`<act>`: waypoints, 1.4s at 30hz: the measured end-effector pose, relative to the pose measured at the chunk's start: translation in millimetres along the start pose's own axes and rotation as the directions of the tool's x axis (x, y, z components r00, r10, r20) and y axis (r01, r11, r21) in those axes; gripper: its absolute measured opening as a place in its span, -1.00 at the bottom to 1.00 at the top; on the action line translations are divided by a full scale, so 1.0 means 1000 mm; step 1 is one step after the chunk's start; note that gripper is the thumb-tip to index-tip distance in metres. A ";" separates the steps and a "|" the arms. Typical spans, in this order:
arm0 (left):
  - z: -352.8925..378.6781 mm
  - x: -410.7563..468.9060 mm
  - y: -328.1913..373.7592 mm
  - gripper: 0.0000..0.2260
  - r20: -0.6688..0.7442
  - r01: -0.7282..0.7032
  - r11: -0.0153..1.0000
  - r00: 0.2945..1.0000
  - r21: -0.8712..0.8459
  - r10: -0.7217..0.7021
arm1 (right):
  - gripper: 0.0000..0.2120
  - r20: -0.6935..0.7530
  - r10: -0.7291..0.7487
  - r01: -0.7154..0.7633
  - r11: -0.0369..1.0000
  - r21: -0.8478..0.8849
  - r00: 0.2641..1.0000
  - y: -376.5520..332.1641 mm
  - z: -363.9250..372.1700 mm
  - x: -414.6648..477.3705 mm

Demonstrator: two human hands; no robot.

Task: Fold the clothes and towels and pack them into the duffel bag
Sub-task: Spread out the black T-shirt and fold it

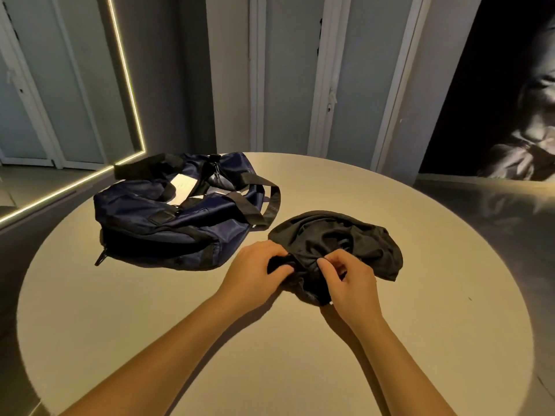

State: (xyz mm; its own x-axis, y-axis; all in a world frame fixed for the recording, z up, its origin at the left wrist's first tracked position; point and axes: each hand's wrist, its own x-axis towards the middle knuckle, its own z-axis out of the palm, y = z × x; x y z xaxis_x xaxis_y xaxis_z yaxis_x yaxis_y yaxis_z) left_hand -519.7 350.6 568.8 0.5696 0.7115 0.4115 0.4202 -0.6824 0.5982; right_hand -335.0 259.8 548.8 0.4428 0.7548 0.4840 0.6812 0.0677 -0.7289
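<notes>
1. A navy duffel bag (180, 217) lies slumped on the far left of the tabletop (150, 310), its top gaping; something white (183, 187) shows in the opening, perhaps a card or a tag, the view being too soft to say which; a black strap loop (271, 202) hangs out to the right and ends just beside the black garment (345, 238); a zipper pull (100, 258) sticks out at the bag's near left end.
2. The black garment lies crumpled on the tabletop to the right of the bag, apart from the bag's body, with the strap loop between them.
3. The left hand (255, 274) grips the garment's near left edge, its fingers (282, 270) curled into the cloth; the right hand (351, 283) pinches a fold beside it, its fingers (327, 261) and thumb clamped on the fabric; the two hands hide the garment's near edge; both forearms are bare.
4. The tabletop is round, pale beige and matt; the arms cast shadows on it; a small dark speck (470, 298) sits toward the right.
5. Behind stand grey panelled doors (285, 70) with white frames; a lit strip (126, 76) edges a panel on the left; a large dark picture (510, 100) covers the wall on the right.
6. Counted: one bag, one garment, one white item, two hands, one lit strip.
</notes>
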 end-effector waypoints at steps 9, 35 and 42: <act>-0.015 0.004 -0.011 -0.86 -0.250 0.221 0.858 0.897 -0.463 -0.366 | -0.79 -0.072 0.045 -0.027 0.971 0.239 0.996 -0.005 -0.018 -0.001; -0.048 -0.009 -0.013 -0.84 -0.221 0.208 0.665 0.837 -0.717 -0.501 | -0.85 -0.323 0.581 -0.179 0.643 0.744 0.747 -0.011 -0.055 0.005; -0.055 -0.016 -0.008 -0.84 -0.128 0.128 0.653 0.936 -0.747 -0.329 | -0.74 -0.074 -0.242 0.227 0.959 -0.169 0.967 -0.046 -0.030 -0.005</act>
State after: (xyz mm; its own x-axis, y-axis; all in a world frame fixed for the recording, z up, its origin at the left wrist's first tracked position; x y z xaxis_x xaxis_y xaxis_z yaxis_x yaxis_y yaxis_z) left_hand -570.7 353.8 595.2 0.3043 0.9117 0.2758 -0.1802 -0.2292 0.9565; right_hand -351.2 233.7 594.9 0.3063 0.6658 0.6804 0.8525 0.1262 -0.5073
